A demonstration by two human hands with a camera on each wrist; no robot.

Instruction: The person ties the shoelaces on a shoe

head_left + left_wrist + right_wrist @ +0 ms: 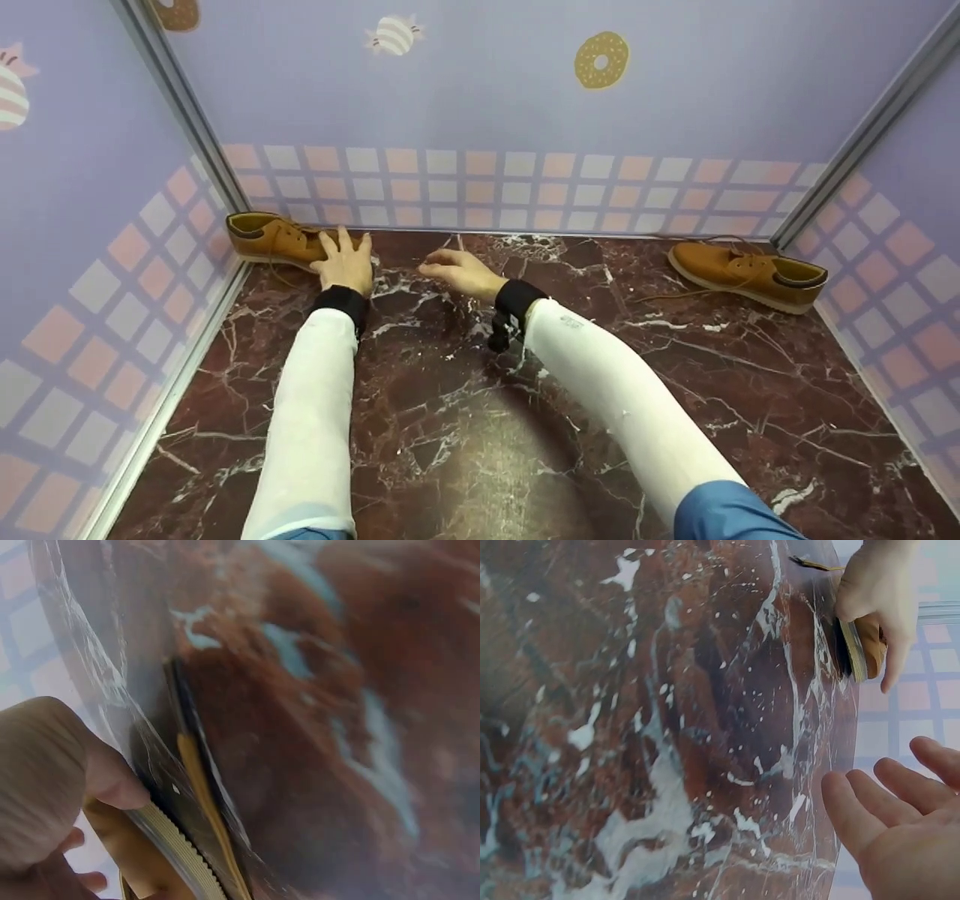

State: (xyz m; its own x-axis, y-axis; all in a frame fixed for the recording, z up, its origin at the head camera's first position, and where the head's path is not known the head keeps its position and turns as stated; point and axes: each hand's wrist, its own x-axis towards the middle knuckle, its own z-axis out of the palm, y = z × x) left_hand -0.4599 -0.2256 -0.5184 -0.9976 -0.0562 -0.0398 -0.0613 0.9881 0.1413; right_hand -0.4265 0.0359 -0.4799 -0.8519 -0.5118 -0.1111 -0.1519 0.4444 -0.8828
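Observation:
A tan lace-up shoe sits in the far left corner of the floor, its toe to the right. My left hand holds it at the toe, fingers spread over the top and hiding the tip. In the left wrist view the thumb presses at the edge of the pale ridged sole, with fingertips on the shoe's other side. A lace trails on the floor beside it. My right hand hovers to the right of the left one, fingers loosely bent, holding nothing.
A matching tan shoe lies near the far right corner, toe to the left, its lace trailing on the floor. Purple panel walls with pink and white squares enclose the dark red marbled floor on three sides.

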